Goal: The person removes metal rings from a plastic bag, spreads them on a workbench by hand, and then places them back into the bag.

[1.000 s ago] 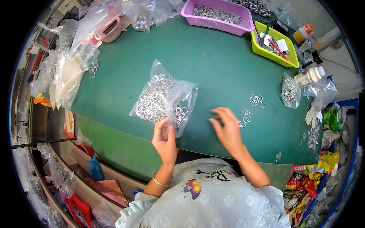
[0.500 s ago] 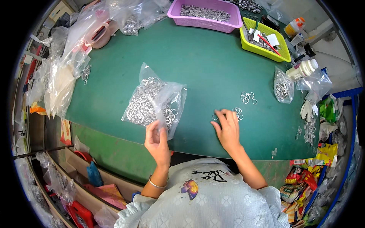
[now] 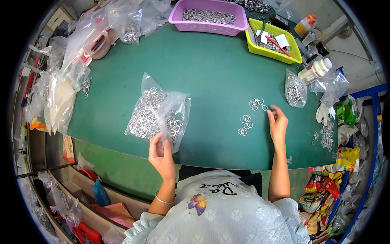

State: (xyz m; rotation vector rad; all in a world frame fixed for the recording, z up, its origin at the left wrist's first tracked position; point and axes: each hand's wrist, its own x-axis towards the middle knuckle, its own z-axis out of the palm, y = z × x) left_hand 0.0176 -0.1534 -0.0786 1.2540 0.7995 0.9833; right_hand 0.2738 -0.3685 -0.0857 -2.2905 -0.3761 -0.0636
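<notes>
A clear plastic bag of silver metal rings (image 3: 156,112) lies on the green table (image 3: 211,73). My left hand (image 3: 161,154) is at the bag's near edge, fingers curled beside its opening; whether it grips anything I cannot tell. Out to the right, my right hand (image 3: 278,123) has its fingertips touching a single ring at the edge of a small cluster of loose rings (image 3: 256,103). A second little cluster of rings (image 3: 244,125) lies just left of that hand.
A purple basket of rings (image 3: 211,16) and a yellow tray with tools (image 3: 273,38) stand at the back. A small bag of rings (image 3: 294,91) and a white bottle (image 3: 315,70) are at the right. Plastic bags pile along the left edge.
My right hand has moved from the middle of the table out to the right, to the loose rings. My left hand stays at the bag's near edge.
</notes>
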